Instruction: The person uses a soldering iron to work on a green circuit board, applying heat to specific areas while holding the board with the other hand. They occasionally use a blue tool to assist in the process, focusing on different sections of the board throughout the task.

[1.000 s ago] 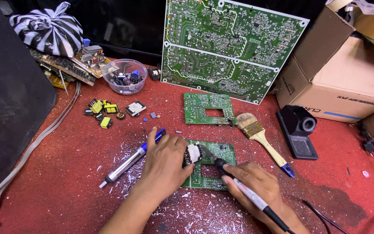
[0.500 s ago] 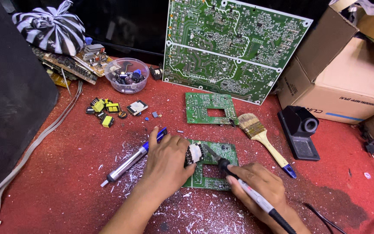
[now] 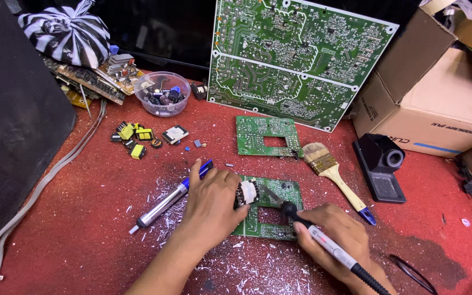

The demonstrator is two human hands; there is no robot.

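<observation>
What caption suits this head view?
Left hand steadies a green circuit board while right hand applies a soldering iron.

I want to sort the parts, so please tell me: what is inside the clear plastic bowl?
The clear plastic bowl holds small dark electronic parts, one blue. The parts at the bottom are covered by those on top.

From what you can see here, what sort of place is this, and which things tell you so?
Probably an electronics repair bench. The right hand holds a soldering iron to a small green circuit board, a larger board leans at the back, and a clear bowl of loose parts sits on the red mat.
</observation>
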